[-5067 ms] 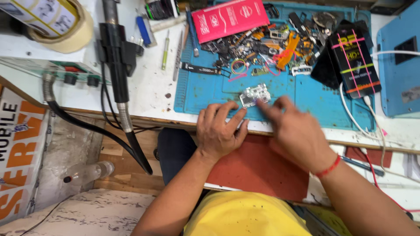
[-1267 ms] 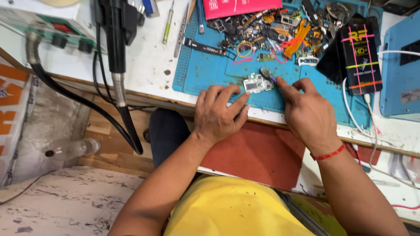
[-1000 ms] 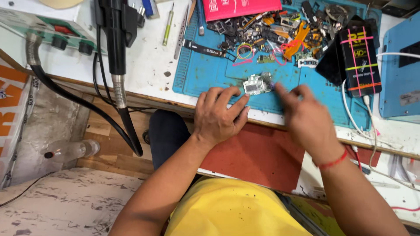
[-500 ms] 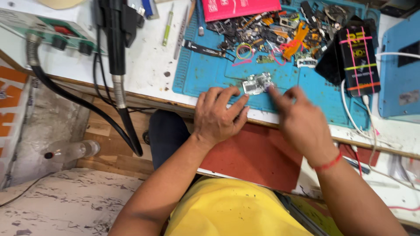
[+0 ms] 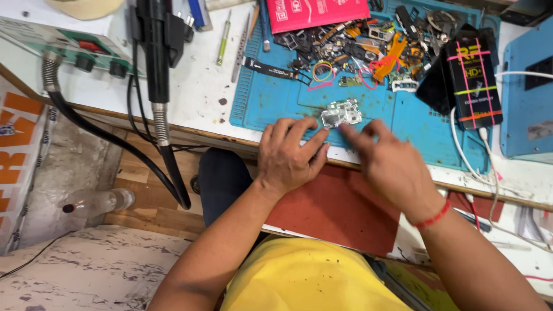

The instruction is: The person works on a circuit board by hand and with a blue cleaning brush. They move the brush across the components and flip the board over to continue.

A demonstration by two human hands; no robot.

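Head view, left hand: our left hand is lying palm down at the near edge of the blue mat, fingers spread and flat, its grip pinching nothing; the fingertips are reaching just short of the board.
Head view, right hand: our right hand is blurring with motion, forefinger stretched toward the board's near right corner; we cannot tell whether it is touching, nor how its grip is standing.
Head view, board: the small silvery board is lying flat on the mat, near the mat's front middle, between our two hands and just beyond their fingertips.
Head view, wrist: a red band is circling our right wrist.
Head view, mat's far side: a heap of small parts is lying tangled there, with a red packet beyond it at the top edge.
Head view, right of the mat: a black box with coloured stripes is lying beside the heap, and a white cable is running down from it toward the counter's edge.
Head view, counter: the white counter is carrying the mat; a green screwdriver and tweezers are lying left of the mat.
Head view, left side: a black hot-air handle is hanging over the counter's edge, its hose looping below.
Head view, floor: a clear bottle is lying on the floor below.
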